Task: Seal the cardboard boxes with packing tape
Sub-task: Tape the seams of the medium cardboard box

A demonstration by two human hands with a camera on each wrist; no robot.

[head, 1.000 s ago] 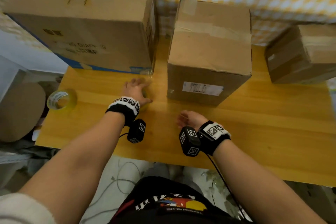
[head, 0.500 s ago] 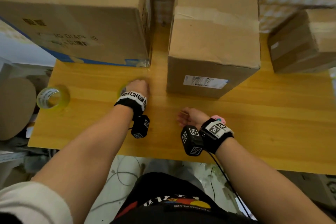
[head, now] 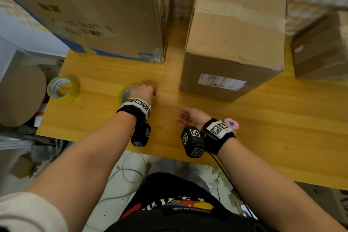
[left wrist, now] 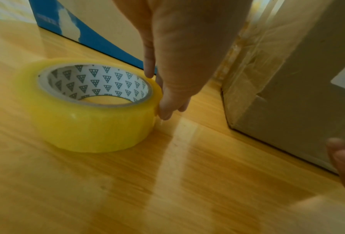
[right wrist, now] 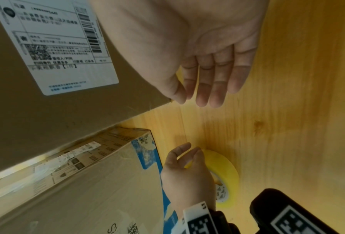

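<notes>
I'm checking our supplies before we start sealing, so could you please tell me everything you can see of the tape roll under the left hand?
The tape roll is a wide ring of clear, yellow-tinted packing tape wound on a white cardboard core printed inside with small dark triangles. It lies flat on the wooden table, hole upward, just in front of the large blue-edged box. The left hand reaches over it, fingertips touching its outer rim on the far side. No loose tape end shows.

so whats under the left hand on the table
A yellow tape roll lying flat on the table; the left hand touches its rim. From the head view the hand covers most of it.
</notes>
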